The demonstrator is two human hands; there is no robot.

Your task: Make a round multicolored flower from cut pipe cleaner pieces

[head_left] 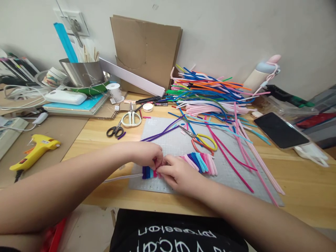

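Observation:
A strip of short, folded pipe cleaners (201, 162) in pink, blue and purple lies across the grey cutting mat (225, 175). A pale, thin strand (123, 177) runs out of its left end. My left hand (147, 154) bends down over the strip from the left, fingertips pinched on a piece of it. Against those fingertips, my right hand (181, 175) pinches the same part of the strip from the right, with its thumb and fingers together. The strip's middle is hidden under both hands. Just behind are scissors with yellow and orange handles (206, 141).
A pile of coloured pipe cleaners (210, 91) sits at the back, with loose pink ones (233, 157) across the mat's right side. A yellow glue gun (36, 148) lies left. Two more scissors (131, 119), a phone (280, 129) and a cardboard sheet (149, 45) stand or lie around.

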